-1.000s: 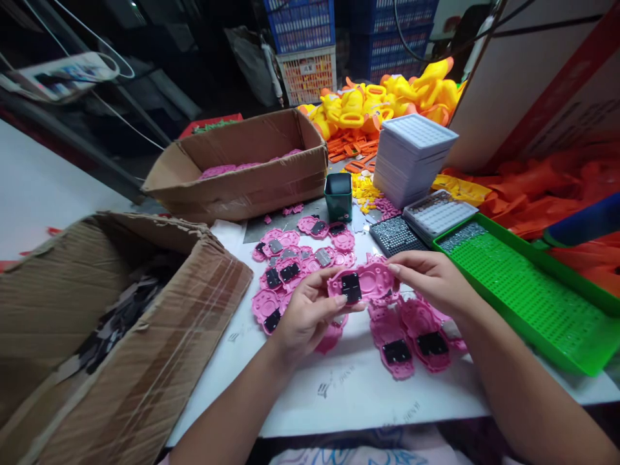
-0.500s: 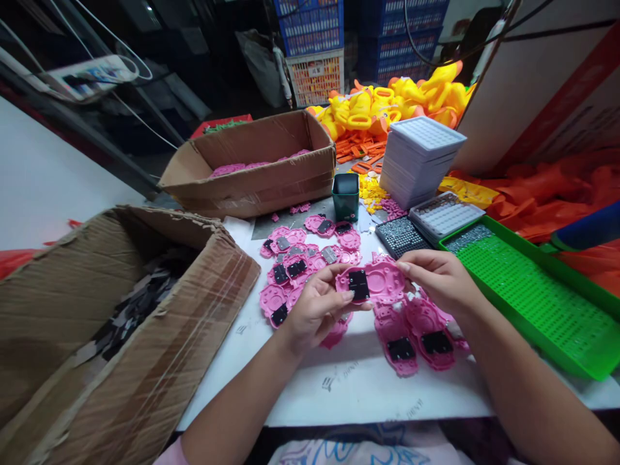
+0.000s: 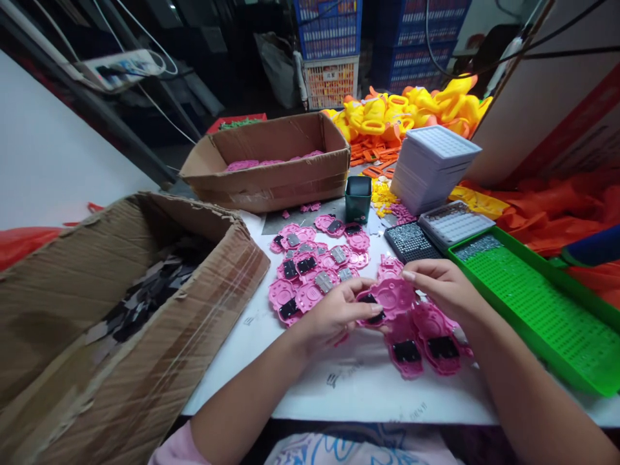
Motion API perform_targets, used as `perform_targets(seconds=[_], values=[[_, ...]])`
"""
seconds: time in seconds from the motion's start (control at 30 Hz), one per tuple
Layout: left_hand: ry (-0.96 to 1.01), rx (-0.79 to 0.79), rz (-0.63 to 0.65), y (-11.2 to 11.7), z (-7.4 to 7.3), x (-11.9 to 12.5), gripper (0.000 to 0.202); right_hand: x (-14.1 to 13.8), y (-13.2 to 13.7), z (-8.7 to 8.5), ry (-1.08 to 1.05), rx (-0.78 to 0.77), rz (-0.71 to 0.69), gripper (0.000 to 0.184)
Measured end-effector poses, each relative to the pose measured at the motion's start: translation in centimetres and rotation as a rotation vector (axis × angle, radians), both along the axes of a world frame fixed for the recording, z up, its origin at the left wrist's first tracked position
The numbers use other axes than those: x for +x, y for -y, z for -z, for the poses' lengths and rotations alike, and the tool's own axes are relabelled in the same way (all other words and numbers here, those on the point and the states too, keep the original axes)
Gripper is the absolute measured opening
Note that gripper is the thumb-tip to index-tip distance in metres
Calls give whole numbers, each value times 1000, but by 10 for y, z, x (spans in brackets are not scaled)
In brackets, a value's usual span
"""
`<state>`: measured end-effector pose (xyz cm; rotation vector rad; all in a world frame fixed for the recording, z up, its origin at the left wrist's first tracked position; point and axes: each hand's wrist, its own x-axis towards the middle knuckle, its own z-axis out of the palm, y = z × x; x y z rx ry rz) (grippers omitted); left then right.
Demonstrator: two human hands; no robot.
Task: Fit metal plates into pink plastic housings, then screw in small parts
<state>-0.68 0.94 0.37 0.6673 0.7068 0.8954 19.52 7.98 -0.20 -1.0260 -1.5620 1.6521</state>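
Note:
Both my hands grip one pink plastic part (image 3: 391, 297) that carries a small black square piece, just above the white table (image 3: 368, 394). My left hand (image 3: 336, 316) pinches its left end, with the thumb over the black piece. My right hand (image 3: 443, 287) holds its right end, fingers curled. Two more pink parts (image 3: 423, 349) with black squares lie directly below my hands. A cluster of pink parts (image 3: 314, 268) with black and grey squares lies beyond my left hand.
A large open cardboard box (image 3: 111, 316) of grey and black pieces stands at the left. Behind it is another box (image 3: 271, 161) with pink parts. A green tray (image 3: 537, 310), a black tray (image 3: 411, 240), stacked white trays (image 3: 433, 168) and a dark green cup (image 3: 358, 197) stand to the right.
The held pink part has come down closer to the table and tilted. My left thumb now covers more of its black square. The view has shifted a little to the left.

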Motion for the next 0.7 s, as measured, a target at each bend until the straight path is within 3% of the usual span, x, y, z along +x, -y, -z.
perform_targets(seconds=[0.17,0.23,0.3,0.4,0.43,0.57,0.7], values=[[133,61,152,3,1,-1,35,-12,-13,-9,-76,-86,-10,53],[241,70,172,4,-4,-2,40,-29,-25,-19,-17,-30,-10,55],[318,81,193,6,-8,-2,41,-58,-41,-29,181,184,-73,47],[363,93,250,5,-6,-4,41,-117,-68,-37,669,718,-268,34],[368,92,265,4,-3,-4,41,-139,-77,-37,734,794,-310,28],[417,98,228,-1,18,-5,47,-219,-108,-22,883,916,-418,31],[483,100,209,-6,32,-6,46,-270,-127,0,1039,964,-442,44]])
